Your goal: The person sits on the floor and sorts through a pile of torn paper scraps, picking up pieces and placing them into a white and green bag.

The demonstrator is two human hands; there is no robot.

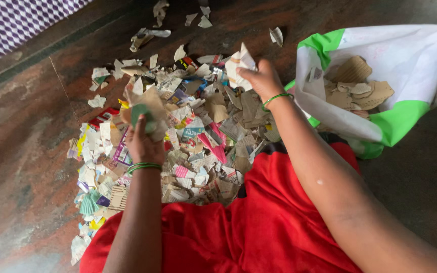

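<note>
Head view: the left hand [142, 144] has its fingers clamped on a wad of paper scraps [145, 108], the right hand [261, 78] on a torn white piece [239, 63]; both pieces are light, limp and easily crushed (best pinched in bunches), above the scrap pile [193, 136] on the floor.

Left hand [142, 144] raised over lap, back of hand toward camera, fingers curled shut in grasp, thumb side hidden. Left forearm rising straight from bottom edge, green bangles at wrist. Right hand [261, 78] stretched further forward, higher in view, fingers [246, 76] pinched closed, knuckles up. Right arm long diagonal from lower right corner, elbow slightly bent, green bangle at wrist, small pale spot on forearm. Hands well apart, neither touching other.
</note>
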